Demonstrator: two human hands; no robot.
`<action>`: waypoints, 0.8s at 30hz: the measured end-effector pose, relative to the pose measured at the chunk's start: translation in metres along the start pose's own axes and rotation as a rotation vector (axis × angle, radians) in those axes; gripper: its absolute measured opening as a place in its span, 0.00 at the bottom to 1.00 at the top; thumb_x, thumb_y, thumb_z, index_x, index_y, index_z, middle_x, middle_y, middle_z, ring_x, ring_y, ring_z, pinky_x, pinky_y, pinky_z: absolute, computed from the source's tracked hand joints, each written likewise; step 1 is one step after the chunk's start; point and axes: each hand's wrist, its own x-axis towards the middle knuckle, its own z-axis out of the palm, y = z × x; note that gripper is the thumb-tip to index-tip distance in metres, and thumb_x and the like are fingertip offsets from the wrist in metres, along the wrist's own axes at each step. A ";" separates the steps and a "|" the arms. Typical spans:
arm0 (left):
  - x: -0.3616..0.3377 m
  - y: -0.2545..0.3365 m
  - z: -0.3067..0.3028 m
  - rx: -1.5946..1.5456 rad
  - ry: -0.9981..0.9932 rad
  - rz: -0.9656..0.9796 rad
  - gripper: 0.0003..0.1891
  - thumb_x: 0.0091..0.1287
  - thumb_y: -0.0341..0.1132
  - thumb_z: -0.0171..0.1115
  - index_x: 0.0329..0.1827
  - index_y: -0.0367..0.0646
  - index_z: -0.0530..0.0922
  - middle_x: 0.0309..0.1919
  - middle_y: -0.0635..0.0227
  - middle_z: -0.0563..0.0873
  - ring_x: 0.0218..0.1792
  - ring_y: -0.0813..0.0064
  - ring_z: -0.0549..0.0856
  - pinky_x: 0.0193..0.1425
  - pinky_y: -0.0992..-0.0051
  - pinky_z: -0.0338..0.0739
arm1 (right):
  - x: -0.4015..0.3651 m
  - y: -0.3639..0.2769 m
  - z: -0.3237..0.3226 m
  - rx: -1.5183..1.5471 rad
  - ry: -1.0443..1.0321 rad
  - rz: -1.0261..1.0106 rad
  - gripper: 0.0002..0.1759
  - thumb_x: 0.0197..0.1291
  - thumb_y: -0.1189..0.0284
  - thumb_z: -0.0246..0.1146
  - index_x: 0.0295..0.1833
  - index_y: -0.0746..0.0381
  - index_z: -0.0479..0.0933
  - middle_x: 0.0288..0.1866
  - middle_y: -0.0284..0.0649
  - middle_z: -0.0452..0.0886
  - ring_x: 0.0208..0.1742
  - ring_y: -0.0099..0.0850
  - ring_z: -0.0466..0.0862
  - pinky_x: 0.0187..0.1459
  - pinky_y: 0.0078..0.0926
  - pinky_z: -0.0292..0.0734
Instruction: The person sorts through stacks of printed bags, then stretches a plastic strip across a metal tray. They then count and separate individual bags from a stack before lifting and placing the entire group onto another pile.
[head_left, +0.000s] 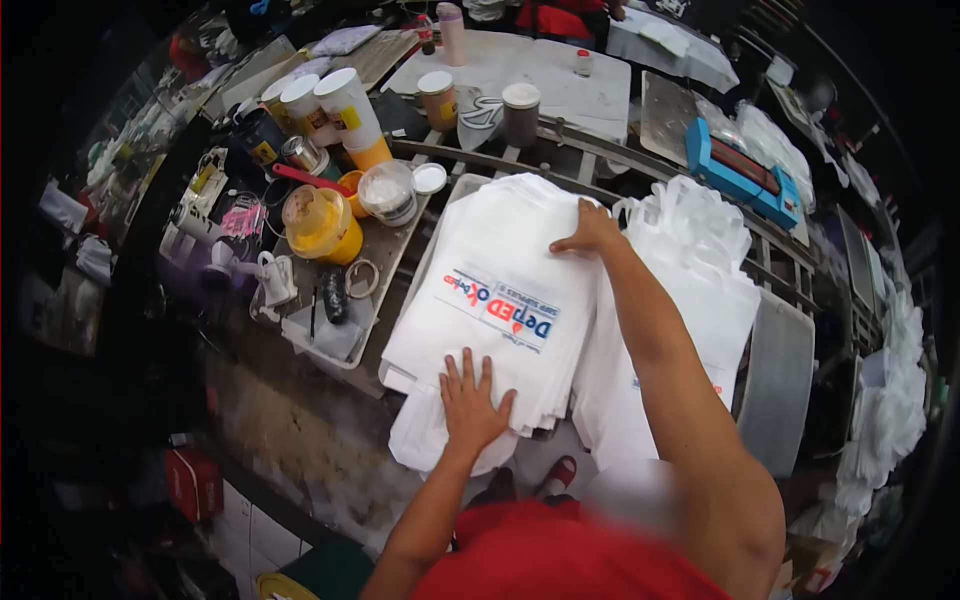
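A stack of white printed bags lies before me, its top one bearing red and blue lettering that reads "DepED". My left hand rests flat on the near part of the stack, fingers spread. Up at the far right corner, my right hand lies on the top bag with its thumb stretched out from the fingers. Beside the stack, under my right forearm, is a second pile of white bags with loop handles at its far end. Part of that pile is hidden by my arm.
To the left, a tray holds a tub of yellow ink, a white tub and a roll of tape. Tall containers stand behind. A blue machine sits at the far right. Metal rails run across the back.
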 end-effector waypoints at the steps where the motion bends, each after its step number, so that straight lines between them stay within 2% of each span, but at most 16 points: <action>1: -0.006 0.010 -0.002 -0.001 -0.004 0.002 0.42 0.71 0.60 0.62 0.82 0.42 0.68 0.86 0.42 0.55 0.85 0.31 0.47 0.83 0.33 0.44 | -0.009 0.002 -0.006 -0.004 -0.046 0.033 0.84 0.30 0.24 0.76 0.87 0.62 0.52 0.87 0.51 0.60 0.87 0.57 0.54 0.82 0.67 0.49; 2: -0.013 0.017 -0.006 -0.003 -0.011 0.002 0.42 0.71 0.60 0.62 0.82 0.42 0.69 0.85 0.42 0.55 0.85 0.30 0.48 0.83 0.33 0.45 | -0.020 0.002 -0.011 -0.009 -0.094 0.067 0.83 0.29 0.24 0.76 0.86 0.63 0.56 0.85 0.52 0.63 0.86 0.56 0.58 0.82 0.67 0.50; 3: -0.001 -0.044 -0.036 0.075 -0.032 -0.001 0.42 0.71 0.60 0.62 0.82 0.42 0.69 0.85 0.42 0.55 0.85 0.30 0.48 0.83 0.33 0.45 | 0.009 -0.060 0.013 0.069 -0.107 0.048 0.83 0.29 0.24 0.76 0.86 0.63 0.56 0.85 0.52 0.63 0.86 0.56 0.58 0.82 0.67 0.50; 4: -0.017 -0.049 -0.051 0.062 -0.088 -0.027 0.42 0.71 0.60 0.62 0.81 0.42 0.69 0.85 0.42 0.56 0.84 0.30 0.49 0.83 0.33 0.46 | 0.000 -0.074 0.025 0.045 -0.142 0.007 0.80 0.30 0.24 0.76 0.84 0.63 0.60 0.83 0.53 0.65 0.85 0.57 0.59 0.81 0.68 0.51; 6: -0.005 -0.050 -0.046 -0.003 -0.058 -0.014 0.41 0.69 0.57 0.65 0.80 0.42 0.70 0.85 0.43 0.58 0.83 0.31 0.52 0.81 0.34 0.49 | 0.013 -0.072 0.009 -0.030 -0.063 -0.066 0.73 0.32 0.23 0.74 0.78 0.64 0.70 0.80 0.55 0.69 0.83 0.58 0.62 0.79 0.68 0.53; 8: -0.039 -0.073 -0.064 -0.093 0.055 -0.056 0.40 0.66 0.50 0.70 0.79 0.41 0.70 0.83 0.41 0.60 0.83 0.32 0.55 0.81 0.36 0.50 | -0.009 -0.099 0.014 -0.085 -0.103 -0.120 0.72 0.34 0.24 0.74 0.78 0.64 0.69 0.81 0.55 0.67 0.83 0.57 0.61 0.78 0.66 0.55; 9: -0.054 -0.082 -0.077 -0.071 0.158 -0.060 0.40 0.62 0.41 0.75 0.78 0.39 0.69 0.82 0.39 0.61 0.82 0.32 0.57 0.81 0.38 0.52 | -0.022 -0.110 0.020 -0.118 -0.099 -0.144 0.72 0.35 0.24 0.75 0.78 0.64 0.69 0.80 0.54 0.67 0.82 0.57 0.62 0.77 0.65 0.56; 11: -0.085 -0.109 -0.093 -0.097 0.284 -0.217 0.43 0.61 0.38 0.76 0.78 0.34 0.66 0.81 0.41 0.61 0.82 0.34 0.57 0.82 0.37 0.54 | -0.049 -0.129 0.031 -0.072 -0.147 -0.181 0.70 0.37 0.26 0.75 0.78 0.65 0.69 0.78 0.52 0.68 0.81 0.54 0.63 0.76 0.64 0.59; 13: -0.097 -0.119 -0.110 -0.157 0.242 -0.386 0.48 0.59 0.33 0.77 0.81 0.33 0.60 0.82 0.38 0.56 0.82 0.35 0.58 0.84 0.43 0.55 | -0.061 -0.137 0.024 -0.080 -0.143 -0.187 0.68 0.38 0.27 0.76 0.77 0.64 0.70 0.75 0.51 0.69 0.80 0.53 0.64 0.75 0.63 0.62; 17: -0.096 -0.114 -0.100 -0.333 0.169 -0.414 0.54 0.57 0.34 0.80 0.84 0.33 0.54 0.84 0.39 0.52 0.83 0.37 0.56 0.85 0.47 0.54 | -0.030 -0.131 0.005 -0.033 -0.293 -0.115 0.71 0.37 0.28 0.77 0.81 0.63 0.66 0.82 0.53 0.64 0.84 0.53 0.60 0.76 0.64 0.61; 19: -0.082 -0.103 -0.087 -0.422 0.185 -0.410 0.59 0.56 0.36 0.81 0.86 0.34 0.50 0.86 0.40 0.49 0.85 0.37 0.53 0.87 0.49 0.52 | -0.003 -0.118 0.009 0.073 -0.116 -0.073 0.75 0.38 0.27 0.76 0.84 0.63 0.59 0.88 0.54 0.53 0.88 0.53 0.52 0.79 0.66 0.56; 20: -0.074 -0.098 -0.082 -0.420 0.190 -0.424 0.61 0.56 0.35 0.81 0.87 0.34 0.46 0.86 0.40 0.46 0.85 0.38 0.51 0.87 0.51 0.52 | 0.011 -0.109 0.012 0.071 -0.119 -0.075 0.75 0.38 0.27 0.76 0.84 0.63 0.59 0.88 0.54 0.53 0.88 0.53 0.52 0.79 0.66 0.56; 23: -0.040 -0.077 -0.066 -0.434 0.258 -0.420 0.62 0.57 0.36 0.81 0.88 0.34 0.43 0.86 0.39 0.46 0.85 0.38 0.51 0.87 0.51 0.50 | 0.050 -0.086 0.008 0.191 -0.024 0.028 0.81 0.35 0.23 0.74 0.86 0.65 0.55 0.89 0.56 0.54 0.88 0.54 0.53 0.81 0.67 0.52; 24: -0.028 -0.066 -0.069 -0.475 0.245 -0.413 0.61 0.59 0.36 0.80 0.87 0.33 0.43 0.86 0.35 0.46 0.86 0.36 0.49 0.87 0.51 0.52 | 0.058 -0.083 0.005 0.216 -0.141 0.048 0.83 0.32 0.22 0.74 0.86 0.65 0.53 0.87 0.57 0.58 0.87 0.55 0.57 0.81 0.68 0.52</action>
